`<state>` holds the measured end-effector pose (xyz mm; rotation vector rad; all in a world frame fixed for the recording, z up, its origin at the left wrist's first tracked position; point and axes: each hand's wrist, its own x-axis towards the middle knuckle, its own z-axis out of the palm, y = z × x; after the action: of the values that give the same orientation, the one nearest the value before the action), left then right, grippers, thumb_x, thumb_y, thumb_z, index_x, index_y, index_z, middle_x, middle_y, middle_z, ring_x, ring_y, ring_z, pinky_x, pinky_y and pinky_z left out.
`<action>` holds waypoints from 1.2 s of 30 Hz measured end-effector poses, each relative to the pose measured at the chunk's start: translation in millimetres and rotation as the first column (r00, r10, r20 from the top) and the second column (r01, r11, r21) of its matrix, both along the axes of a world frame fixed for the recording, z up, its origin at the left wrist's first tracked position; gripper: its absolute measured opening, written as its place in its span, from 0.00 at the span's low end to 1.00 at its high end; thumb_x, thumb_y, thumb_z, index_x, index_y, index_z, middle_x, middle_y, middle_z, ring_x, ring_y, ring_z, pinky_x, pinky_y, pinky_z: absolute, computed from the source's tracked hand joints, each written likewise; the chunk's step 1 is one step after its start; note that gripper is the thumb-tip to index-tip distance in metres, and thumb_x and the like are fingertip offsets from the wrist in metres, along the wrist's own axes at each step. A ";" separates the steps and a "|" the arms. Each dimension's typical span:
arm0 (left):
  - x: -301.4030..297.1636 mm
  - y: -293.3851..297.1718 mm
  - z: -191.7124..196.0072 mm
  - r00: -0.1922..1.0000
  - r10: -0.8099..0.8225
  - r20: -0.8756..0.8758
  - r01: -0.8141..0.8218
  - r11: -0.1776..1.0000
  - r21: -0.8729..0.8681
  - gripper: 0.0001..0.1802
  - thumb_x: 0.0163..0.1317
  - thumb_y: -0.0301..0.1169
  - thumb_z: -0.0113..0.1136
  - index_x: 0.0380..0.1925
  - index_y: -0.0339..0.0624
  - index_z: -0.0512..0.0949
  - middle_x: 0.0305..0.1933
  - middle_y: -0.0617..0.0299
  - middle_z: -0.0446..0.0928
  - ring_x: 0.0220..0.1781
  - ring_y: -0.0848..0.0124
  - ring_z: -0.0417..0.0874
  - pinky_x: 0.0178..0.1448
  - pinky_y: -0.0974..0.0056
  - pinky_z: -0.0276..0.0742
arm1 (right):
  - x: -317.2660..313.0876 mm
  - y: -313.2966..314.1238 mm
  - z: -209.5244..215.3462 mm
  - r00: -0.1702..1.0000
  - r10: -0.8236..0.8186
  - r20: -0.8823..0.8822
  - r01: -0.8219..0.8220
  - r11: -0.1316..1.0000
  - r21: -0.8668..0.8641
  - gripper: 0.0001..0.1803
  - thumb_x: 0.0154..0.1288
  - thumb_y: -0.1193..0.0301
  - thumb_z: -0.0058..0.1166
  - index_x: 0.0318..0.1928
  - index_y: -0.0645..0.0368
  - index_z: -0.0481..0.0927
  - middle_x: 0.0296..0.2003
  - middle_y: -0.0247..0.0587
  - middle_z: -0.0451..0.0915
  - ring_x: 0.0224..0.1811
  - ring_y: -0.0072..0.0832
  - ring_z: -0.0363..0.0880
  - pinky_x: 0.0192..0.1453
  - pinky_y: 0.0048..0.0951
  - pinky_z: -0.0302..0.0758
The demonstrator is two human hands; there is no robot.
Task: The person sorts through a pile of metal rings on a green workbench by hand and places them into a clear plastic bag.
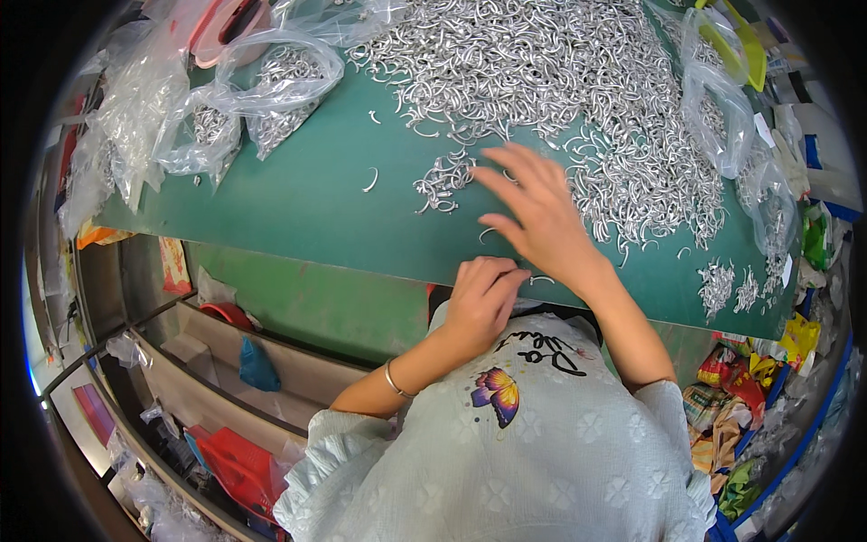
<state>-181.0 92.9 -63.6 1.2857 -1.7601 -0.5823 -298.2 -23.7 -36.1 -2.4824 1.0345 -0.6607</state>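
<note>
A large heap of small curved silver metal pieces (542, 63) covers the far middle of the green table (298, 199). My right hand (545, 217) is spread over the table just short of the heap, thumb and fingers apart and slightly blurred, with nothing visible in it. Left of its fingertips lies a small cluster of the same pieces (442, 183). At the table's near edge my left hand (483, 294) is closed, fingers curled and pressed together; whatever they may hold is hidden. One loose curved piece (542, 279) lies just right of the left fingertips.
Clear plastic bags with metal pieces (289, 86) stand at the far left, beside a pink container (217, 32). More bags (718, 117) line the right side. Small piles (716, 287) sit at the near right corner. Below left is a shelf with a red basket (237, 465).
</note>
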 end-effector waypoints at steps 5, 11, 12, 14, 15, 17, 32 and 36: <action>26.1 -5.5 -0.4 0.967 0.248 0.053 -0.248 0.969 -0.014 0.17 0.51 0.16 0.61 0.43 0.38 0.79 0.42 0.56 0.75 0.43 0.59 0.75 0.44 0.58 0.66 | 6.1 -16.0 -20.2 0.979 0.200 -0.035 -0.198 0.979 0.052 0.17 0.54 0.70 0.63 0.46 0.59 0.79 0.52 0.38 0.75 0.57 0.38 0.70 0.61 0.40 0.64; 47.7 -41.6 14.4 0.867 0.406 0.288 -0.418 0.908 -0.025 0.19 0.52 0.17 0.65 0.46 0.38 0.78 0.48 0.55 0.75 0.49 0.58 0.74 0.51 0.58 0.70 | -29.3 -17.4 -0.4 0.974 0.045 0.222 -0.088 0.978 0.189 0.07 0.57 0.78 0.61 0.38 0.63 0.80 0.30 0.41 0.79 0.39 0.37 0.77 0.42 0.33 0.74; 50.9 -45.9 11.5 0.880 0.376 0.289 -0.392 0.920 -0.003 0.19 0.52 0.17 0.65 0.46 0.38 0.78 0.48 0.55 0.75 0.48 0.58 0.74 0.50 0.59 0.71 | -33.4 -18.9 -1.0 0.980 -0.033 0.196 -0.012 0.975 0.223 0.07 0.58 0.78 0.60 0.38 0.63 0.80 0.30 0.42 0.79 0.37 0.36 0.77 0.41 0.33 0.74; 58.5 -54.0 4.2 0.905 0.312 0.290 -0.337 0.941 0.037 0.17 0.53 0.18 0.64 0.44 0.38 0.79 0.49 0.56 0.75 0.46 0.58 0.75 0.49 0.60 0.73 | -41.5 -23.8 -1.7 0.972 -0.190 0.139 0.145 0.949 0.282 0.06 0.60 0.77 0.60 0.38 0.64 0.80 0.30 0.43 0.79 0.32 0.35 0.78 0.38 0.32 0.74; 61.3 -58.0 0.7 0.921 0.303 0.245 -0.322 0.946 0.037 0.16 0.54 0.18 0.64 0.44 0.38 0.79 0.48 0.56 0.76 0.44 0.60 0.77 0.47 0.61 0.73 | -41.9 -26.3 2.4 0.964 -0.239 0.118 0.203 0.945 0.258 0.06 0.61 0.78 0.58 0.39 0.66 0.79 0.28 0.45 0.78 0.28 0.33 0.78 0.34 0.31 0.75; 64.8 -64.6 -2.6 0.947 0.282 0.153 -0.290 0.956 0.035 0.13 0.56 0.17 0.63 0.42 0.38 0.80 0.45 0.56 0.78 0.40 0.64 0.79 0.42 0.63 0.75 | -39.9 -27.9 4.9 0.899 -0.412 0.148 0.330 0.859 0.391 0.07 0.61 0.79 0.58 0.40 0.65 0.80 0.31 0.44 0.80 0.31 0.31 0.80 0.37 0.27 0.76; 67.7 -59.6 11.7 0.919 0.371 -0.135 -0.344 0.920 0.186 0.16 0.58 0.15 0.59 0.47 0.35 0.77 0.48 0.54 0.76 0.38 0.68 0.79 0.41 0.66 0.76 | -54.1 -10.8 -3.2 0.944 -0.327 -0.042 0.324 0.943 -0.076 0.12 0.53 0.77 0.63 0.40 0.59 0.78 0.45 0.40 0.76 0.51 0.39 0.72 0.52 0.36 0.66; 58.3 -48.5 12.4 0.942 0.298 0.155 -0.311 0.948 0.063 0.17 0.54 0.20 0.64 0.45 0.38 0.78 0.44 0.54 0.74 0.44 0.58 0.74 0.47 0.58 0.71 | -32.1 -8.6 2.2 0.992 -0.109 0.058 0.108 0.994 0.016 0.12 0.53 0.76 0.63 0.39 0.59 0.79 0.45 0.39 0.76 0.50 0.38 0.72 0.51 0.38 0.67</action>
<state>-122.7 44.4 -51.2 1.6594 -1.6181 -0.3991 -330.3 -32.3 -33.9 -2.3938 1.1549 -0.7522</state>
